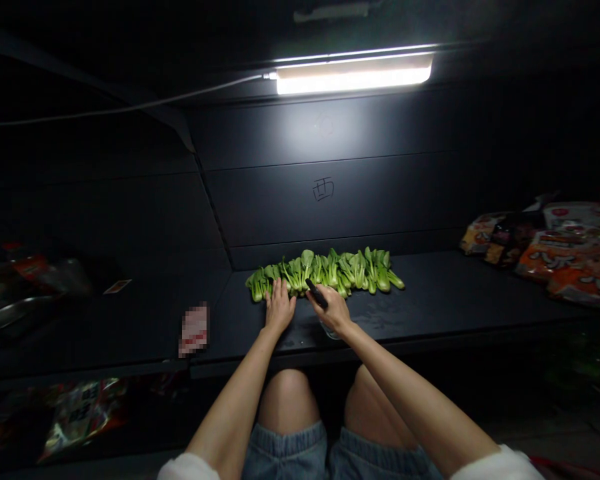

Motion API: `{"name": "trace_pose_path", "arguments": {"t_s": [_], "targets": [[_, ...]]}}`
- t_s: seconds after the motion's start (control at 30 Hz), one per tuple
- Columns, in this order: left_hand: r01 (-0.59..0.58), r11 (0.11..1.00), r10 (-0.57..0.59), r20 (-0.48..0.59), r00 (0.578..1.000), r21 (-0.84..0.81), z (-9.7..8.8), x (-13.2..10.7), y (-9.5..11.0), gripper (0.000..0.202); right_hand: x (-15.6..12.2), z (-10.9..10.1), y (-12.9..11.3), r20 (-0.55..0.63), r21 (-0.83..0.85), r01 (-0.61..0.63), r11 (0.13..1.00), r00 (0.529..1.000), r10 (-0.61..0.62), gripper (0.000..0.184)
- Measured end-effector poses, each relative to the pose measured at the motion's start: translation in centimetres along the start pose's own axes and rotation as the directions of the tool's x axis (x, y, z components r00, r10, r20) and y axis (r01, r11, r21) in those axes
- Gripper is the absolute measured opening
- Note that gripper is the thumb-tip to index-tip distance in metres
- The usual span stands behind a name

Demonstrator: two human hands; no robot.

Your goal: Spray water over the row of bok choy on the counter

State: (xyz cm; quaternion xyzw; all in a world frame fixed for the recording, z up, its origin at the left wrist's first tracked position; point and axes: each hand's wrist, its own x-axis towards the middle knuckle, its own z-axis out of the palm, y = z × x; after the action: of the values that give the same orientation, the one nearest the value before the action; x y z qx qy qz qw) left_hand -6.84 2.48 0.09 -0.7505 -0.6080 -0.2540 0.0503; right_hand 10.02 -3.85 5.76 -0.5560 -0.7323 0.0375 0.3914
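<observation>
Along shelf (455, 293), leafy green bok choy (330, 270)

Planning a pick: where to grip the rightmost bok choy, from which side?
Probably the rightmost bok choy by its tip jutting right, approached from the right: it lies flat, neighbours crowd only its left. The right hand, holding a dark tool, is nearer.

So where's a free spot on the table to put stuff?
Bare table lies between the greens and the snack packets, also left of the left hand. Crowded: the greens row, where the right hand grips a dark tool.
</observation>
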Motion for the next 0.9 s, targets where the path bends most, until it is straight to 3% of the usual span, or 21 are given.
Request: {"name": "trace_pose_path", "arguments": {"t_s": [0.13, 0.47, 0.9], "targets": [[-0.009, 1.000, 0.009, 0.003, 1.000, -0.009, 0.2, 0.1, 0.4, 0.058, 0.0, -0.3, 0.7, -0.056, 0.035, -0.014, 0.999, 0.998, 0.016, 0.030], [-0.013, 1.000, 0.013, 0.056, 0.998, -0.011, -0.2, 0.4, 1.7, 0.059, 0.1, -1.0, 1.2, -0.051, -0.031, -0.083, 0.996, 0.995, 0.082, 0.036], [-0.054, 0.999, 0.054, 0.024, 0.998, -0.003, -0.1, 0.7, 3.6, 0.057, 0.1, -2.1, 2.7, -0.080, -0.040, -0.111, 0.993, 0.991, 0.108, 0.035]]}}
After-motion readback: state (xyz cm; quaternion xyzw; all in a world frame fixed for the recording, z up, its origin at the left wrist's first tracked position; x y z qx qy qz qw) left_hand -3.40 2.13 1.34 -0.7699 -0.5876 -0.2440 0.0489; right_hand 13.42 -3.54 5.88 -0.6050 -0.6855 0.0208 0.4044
